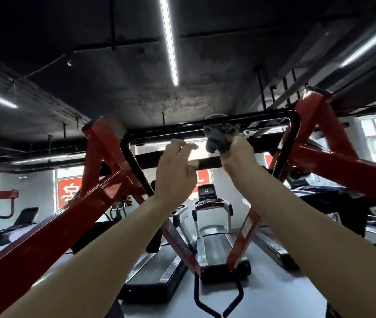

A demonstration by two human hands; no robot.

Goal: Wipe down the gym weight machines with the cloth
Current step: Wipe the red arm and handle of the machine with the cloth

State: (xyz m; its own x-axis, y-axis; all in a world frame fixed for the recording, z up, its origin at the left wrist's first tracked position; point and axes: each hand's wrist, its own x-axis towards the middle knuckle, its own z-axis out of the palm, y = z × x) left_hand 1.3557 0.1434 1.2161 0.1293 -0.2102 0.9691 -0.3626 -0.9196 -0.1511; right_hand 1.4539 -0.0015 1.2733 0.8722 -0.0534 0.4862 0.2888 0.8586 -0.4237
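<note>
Overhead, right hand grips bunched cloth against black bar. Left hand raised just beside it, fingers loosely curled, holding nothing. Red frame on both sides.

Two hands: left hand, right hand. One grey cloth. One black top bar. Two red frames: left-side frame, right-side frame.
</note>
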